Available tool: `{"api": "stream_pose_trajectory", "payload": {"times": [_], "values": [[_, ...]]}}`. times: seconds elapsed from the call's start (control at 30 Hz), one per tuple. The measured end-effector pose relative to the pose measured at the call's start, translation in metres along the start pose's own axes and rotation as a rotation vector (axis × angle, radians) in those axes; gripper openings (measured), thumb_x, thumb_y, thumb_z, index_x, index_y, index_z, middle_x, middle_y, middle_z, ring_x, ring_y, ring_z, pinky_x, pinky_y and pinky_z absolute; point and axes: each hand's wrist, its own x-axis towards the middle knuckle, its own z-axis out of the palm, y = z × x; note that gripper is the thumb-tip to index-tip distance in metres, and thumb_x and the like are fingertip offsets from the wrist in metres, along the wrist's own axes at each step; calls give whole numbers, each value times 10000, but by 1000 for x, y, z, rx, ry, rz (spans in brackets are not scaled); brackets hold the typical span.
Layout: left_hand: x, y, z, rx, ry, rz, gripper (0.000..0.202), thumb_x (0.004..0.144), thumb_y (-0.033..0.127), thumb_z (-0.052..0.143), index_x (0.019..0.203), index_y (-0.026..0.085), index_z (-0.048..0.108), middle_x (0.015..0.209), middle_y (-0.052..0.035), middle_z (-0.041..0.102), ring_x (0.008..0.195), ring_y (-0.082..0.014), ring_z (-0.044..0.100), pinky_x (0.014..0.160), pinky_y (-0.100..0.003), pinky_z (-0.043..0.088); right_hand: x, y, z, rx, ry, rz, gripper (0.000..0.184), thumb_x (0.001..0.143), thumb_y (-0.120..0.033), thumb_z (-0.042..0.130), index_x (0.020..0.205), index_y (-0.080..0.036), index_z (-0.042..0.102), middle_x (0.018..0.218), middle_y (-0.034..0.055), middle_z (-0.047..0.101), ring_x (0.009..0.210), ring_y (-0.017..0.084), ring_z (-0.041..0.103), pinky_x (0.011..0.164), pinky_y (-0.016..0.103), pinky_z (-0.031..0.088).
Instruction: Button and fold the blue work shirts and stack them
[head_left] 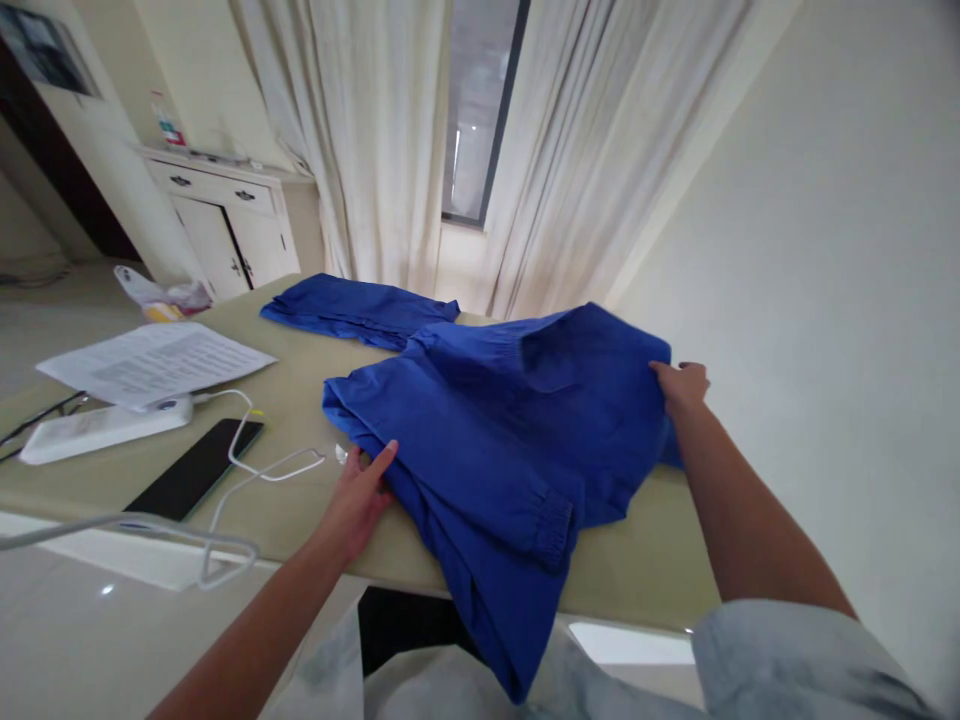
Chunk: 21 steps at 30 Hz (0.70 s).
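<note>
A blue jacket [480,430] with an elastic cuff [553,525] lies loosely spread over the table, and one end hangs down past the front edge. At its left edge, my left hand [360,500] pinches the cloth, thumb on top and the other fingers partly hidden. My right hand [681,385] grips the jacket's right edge, which is lifted off the table. Behind it, toward the back left, lies more blue cloth [352,305] in a flat fold; I cannot tell whether it is a separate garment.
The light-green table [300,400] bears printed sheets [157,362], a white power strip [109,428], a dark phone [191,470] and a white cable [277,472] on the left. A white wall [840,300] rises at the right. Curtains [375,130] and a white cabinet [217,220] stand behind.
</note>
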Motion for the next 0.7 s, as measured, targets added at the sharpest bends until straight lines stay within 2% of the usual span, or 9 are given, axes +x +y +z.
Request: {"api": "stream_pose_trajectory", "payload": {"times": [0.03, 0.1, 0.17, 0.23, 0.3, 0.4, 0.53, 0.6, 0.7], "values": [[3, -2, 2, 10, -3, 13, 513, 861, 293, 837, 1288, 318, 554, 1375, -76, 700, 1128, -239, 738, 847, -386, 667, -5, 7, 7, -20, 30, -5, 690, 761, -431, 783, 1312, -56, 605, 1340, 293, 598, 1156, 374, 645, 1010, 518, 521], [12, -7, 5, 65, 7, 56, 584, 840, 291, 846, 1322, 324, 518, 1424, -80, 673, 1212, -255, 709, 962, -438, 642, -33, 23, 19, -1, -65, -199, 700, 841, -498, 682, 1389, -78, 567, 1426, 280, 557, 1215, 356, 635, 1095, 521, 486], [21, -10, 9, 173, 38, 146, 653, 812, 260, 850, 1354, 309, 488, 1467, -89, 641, 1295, -257, 666, 1117, -469, 559, -72, 38, 29, 16, -397, -464, 646, 917, -592, 581, 1379, -141, 599, 1378, 215, 625, 1244, 334, 641, 1135, 522, 473], [25, -7, 12, 288, 10, 260, 689, 791, 223, 829, 1385, 293, 487, 1512, -87, 607, 1372, -252, 614, 1217, -458, 469, -108, 55, 37, -34, -733, -671, 699, 917, -674, 593, 1433, -203, 591, 1461, 184, 601, 1380, 335, 572, 1201, 529, 422], [25, 1, 14, 344, -98, 292, 738, 771, 218, 810, 1430, 296, 487, 1514, -80, 611, 1372, -270, 616, 1196, -466, 494, -130, 72, 41, -118, -900, -751, 799, 896, -715, 633, 1525, -234, 528, 1581, 180, 508, 1484, 345, 481, 1245, 544, 372], [20, 12, 9, 300, -169, 241, 803, 769, 266, 798, 1494, 336, 460, 1485, -66, 644, 1290, -289, 677, 1068, -462, 600, -138, 94, 38, -196, -950, -698, 817, 943, -700, 592, 1582, -206, 464, 1560, 207, 526, 1399, 343, 577, 1200, 548, 438], [29, 10, -12, 391, -31, 268, 770, 828, 371, 767, 1524, 357, 437, 1518, -69, 621, 1312, -285, 665, 1079, -462, 591, -136, 103, 24, -288, -819, -803, 699, 1004, -627, 554, 1547, -191, 494, 1479, 188, 603, 1316, 336, 626, 1153, 529, 477], [41, 8, -19, 562, 10, 351, 772, 814, 389, 769, 1516, 328, 453, 1499, -88, 629, 1328, -303, 650, 1123, -499, 554, -141, 98, 17, -427, -708, -860, 630, 1018, -589, 560, 1488, -170, 548, 1443, 198, 622, 1314, 361, 609, 1146, 533, 468], [60, 21, -12, 798, 8, 589, 683, 792, 321, 693, 1451, 248, 528, 1393, -100, 680, 1284, -316, 659, 1156, -511, 514, -158, 84, 12, -611, -693, -910, 469, 1057, -515, 522, 1341, -160, 635, 1314, 189, 669, 1210, 334, 642, 1079, 458, 503]]}}
